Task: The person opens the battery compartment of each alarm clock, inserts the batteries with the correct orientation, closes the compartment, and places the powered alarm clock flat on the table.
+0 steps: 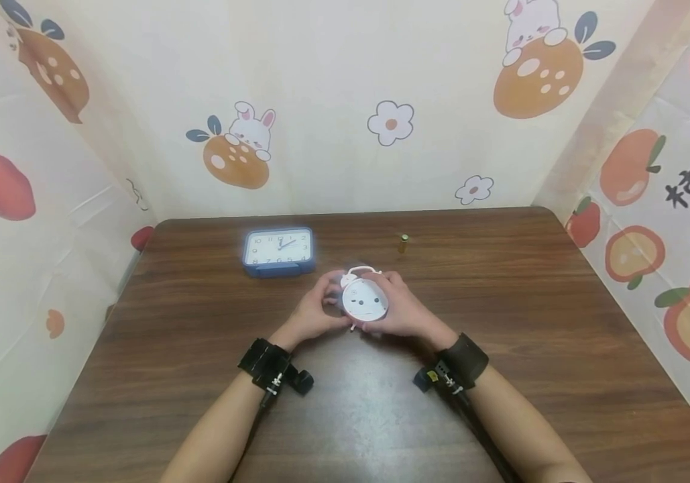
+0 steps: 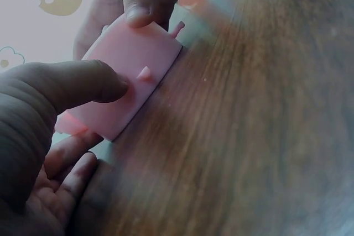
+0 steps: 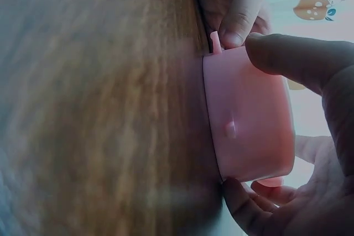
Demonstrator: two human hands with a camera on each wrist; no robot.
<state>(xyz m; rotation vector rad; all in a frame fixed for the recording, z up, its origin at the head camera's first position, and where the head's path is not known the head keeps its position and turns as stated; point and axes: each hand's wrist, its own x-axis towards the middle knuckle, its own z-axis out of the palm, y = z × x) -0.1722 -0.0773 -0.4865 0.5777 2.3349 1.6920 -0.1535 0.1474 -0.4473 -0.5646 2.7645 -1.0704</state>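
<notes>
A pink twin-bell alarm clock (image 1: pixel 365 300) lies on the wooden table with a round whitish side facing up, marked by several small dark dots. Its handle points toward the back wall. My left hand (image 1: pixel 314 313) holds it from the left, and in the left wrist view that thumb presses the pink casing (image 2: pixel 146 48) beside a small stub foot. From the right, my right hand (image 1: pixel 404 310) grips it, thumb on the near side and fingers around the far side. The right wrist view shows the casing (image 3: pixel 249 103) close against the tabletop, between both hands.
Behind and left of my hands stands a blue rectangular clock (image 1: pixel 279 270) with a white dial. A small thing with a green top (image 1: pixel 403 243) is at the back, right of centre. Patterned cloth (image 1: pixel 332 168) borders the brown table (image 1: pixel 532 295).
</notes>
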